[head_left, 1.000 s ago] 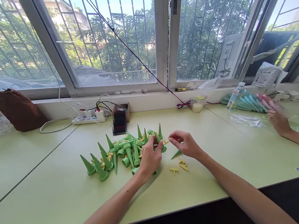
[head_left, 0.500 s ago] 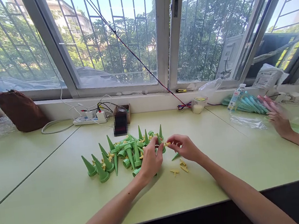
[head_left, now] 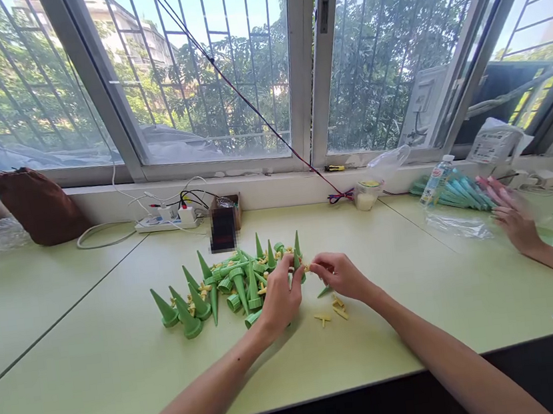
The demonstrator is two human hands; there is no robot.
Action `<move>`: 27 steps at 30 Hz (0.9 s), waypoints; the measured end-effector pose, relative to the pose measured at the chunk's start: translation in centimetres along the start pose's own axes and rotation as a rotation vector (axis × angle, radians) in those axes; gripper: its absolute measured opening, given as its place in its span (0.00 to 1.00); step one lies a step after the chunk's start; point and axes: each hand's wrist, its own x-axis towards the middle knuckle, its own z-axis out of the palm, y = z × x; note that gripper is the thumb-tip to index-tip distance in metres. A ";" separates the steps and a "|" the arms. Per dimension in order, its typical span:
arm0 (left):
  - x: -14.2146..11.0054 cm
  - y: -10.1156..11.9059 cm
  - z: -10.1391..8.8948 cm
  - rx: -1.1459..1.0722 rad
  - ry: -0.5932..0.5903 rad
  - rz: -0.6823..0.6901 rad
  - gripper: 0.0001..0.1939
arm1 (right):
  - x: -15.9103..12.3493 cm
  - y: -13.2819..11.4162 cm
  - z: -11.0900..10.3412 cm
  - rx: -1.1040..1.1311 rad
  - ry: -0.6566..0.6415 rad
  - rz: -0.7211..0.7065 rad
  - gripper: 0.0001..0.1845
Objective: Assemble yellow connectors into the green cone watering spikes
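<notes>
My left hand (head_left: pixel 281 295) is closed around a green plastic cone spike (head_left: pixel 297 259), its tip pointing up between thumb and fingers. My right hand (head_left: pixel 344 276) pinches a small yellow plastic fitting (head_left: pixel 307 268), which meets the side of that cone; the fingertips hide part of it. Left of my hands lies a pile of green cone spikes (head_left: pixel 237 279), some upright and some on their sides, with yellow pieces among them. Several loose yellow T-shaped pieces (head_left: pixel 323 319) lie below my right hand. One green tip (head_left: pixel 324 291) shows beside it.
Another person's hand (head_left: pixel 519 231) is at the right, by pink and turquoise pieces (head_left: pixel 466 192). A bottle (head_left: pixel 437 179) and a plastic cup (head_left: pixel 368 194) stand near the window. Behind the pile are a small box (head_left: pixel 229 207) and a power strip (head_left: pixel 167 222).
The yellow fitting has come closer in against the green cone, and my right fingers cover more of it. My left hand has barely moved.
</notes>
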 end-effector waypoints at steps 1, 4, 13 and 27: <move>0.0 0.0 0.0 -0.002 0.000 0.000 0.04 | 0.0 0.0 0.0 0.001 -0.002 0.002 0.21; 0.0 0.0 0.0 -0.007 0.005 -0.012 0.04 | -0.1 -0.2 -0.1 0.031 0.007 0.004 0.16; 0.0 0.0 0.1 0.013 0.019 -0.015 0.04 | -0.1 -0.2 0.0 0.043 -0.024 0.016 0.18; 0.0 0.0 0.0 0.041 0.014 -0.014 0.04 | -0.1 -0.1 0.0 -0.002 -0.038 0.017 0.22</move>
